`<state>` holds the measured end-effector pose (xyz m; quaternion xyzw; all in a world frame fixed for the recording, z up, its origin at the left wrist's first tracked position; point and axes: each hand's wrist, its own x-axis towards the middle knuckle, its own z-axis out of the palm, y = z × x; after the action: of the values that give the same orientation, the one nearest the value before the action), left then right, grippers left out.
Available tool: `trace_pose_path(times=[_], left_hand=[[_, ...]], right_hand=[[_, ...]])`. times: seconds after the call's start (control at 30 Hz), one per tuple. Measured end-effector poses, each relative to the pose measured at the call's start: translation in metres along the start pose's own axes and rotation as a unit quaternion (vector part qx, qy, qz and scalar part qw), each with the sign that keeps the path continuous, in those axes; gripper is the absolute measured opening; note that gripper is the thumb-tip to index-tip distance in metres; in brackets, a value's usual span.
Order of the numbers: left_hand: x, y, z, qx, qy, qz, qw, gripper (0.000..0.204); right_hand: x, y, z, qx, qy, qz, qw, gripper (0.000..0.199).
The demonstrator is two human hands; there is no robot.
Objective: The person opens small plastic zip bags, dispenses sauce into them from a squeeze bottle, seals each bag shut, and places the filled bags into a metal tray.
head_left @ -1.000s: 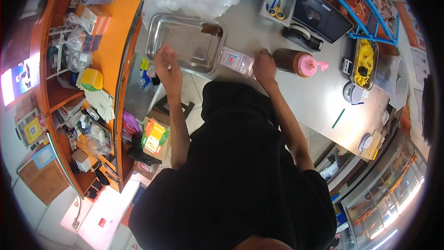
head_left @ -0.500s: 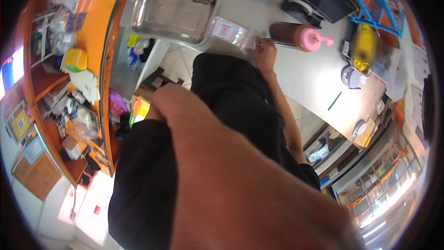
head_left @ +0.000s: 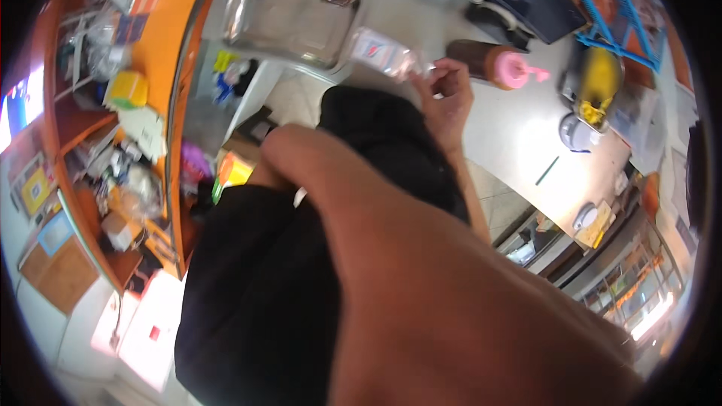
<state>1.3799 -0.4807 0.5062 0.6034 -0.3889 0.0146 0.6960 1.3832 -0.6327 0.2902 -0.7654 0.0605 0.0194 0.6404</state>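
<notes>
My right hand (head_left: 447,98) is at the near edge of the grey table, its thumb and forefinger curled into a loop. The fingertips pinch the right end of a small clear plastic packet (head_left: 382,53) with a white, red and blue label. Just right of this hand lies a brown squeeze bottle (head_left: 481,62) with a pink cap and nozzle. My left forearm crosses the foreground, large and close. Its hand (head_left: 289,152) bends down over my black-clothed lap, with the fingers hidden behind the wrist. A sliver of something white shows beneath it.
A metal tray (head_left: 293,26) stands left of the packet. Farther right are a black flat device (head_left: 534,0), a blue rack (head_left: 598,7), a yellow-topped item (head_left: 599,83) and a green stick (head_left: 547,171). Cluttered orange shelving (head_left: 180,45) rises on the left.
My right hand has turned and lifted slightly, so the loop of thumb and forefinger shows. My left forearm and hand have shifted a little to the right. The whole view has moved slightly.
</notes>
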Motion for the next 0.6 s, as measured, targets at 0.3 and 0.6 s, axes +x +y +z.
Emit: trace_pose_path(times=[0.3,0.6], left_hand=[[-0.006,-0.055,-0.029,0.137,0.061,-0.206,0.967,0.019],[-0.034,-0.092,-0.036,0.075,0.070,-0.273,0.957,0.017]], right_hand=[[-0.009,-0.100,-0.034,0.147,-0.063,0.043,0.986,0.020],[-0.020,-0.114,-0.043,0.226,-0.150,0.118,0.955,0.008]])
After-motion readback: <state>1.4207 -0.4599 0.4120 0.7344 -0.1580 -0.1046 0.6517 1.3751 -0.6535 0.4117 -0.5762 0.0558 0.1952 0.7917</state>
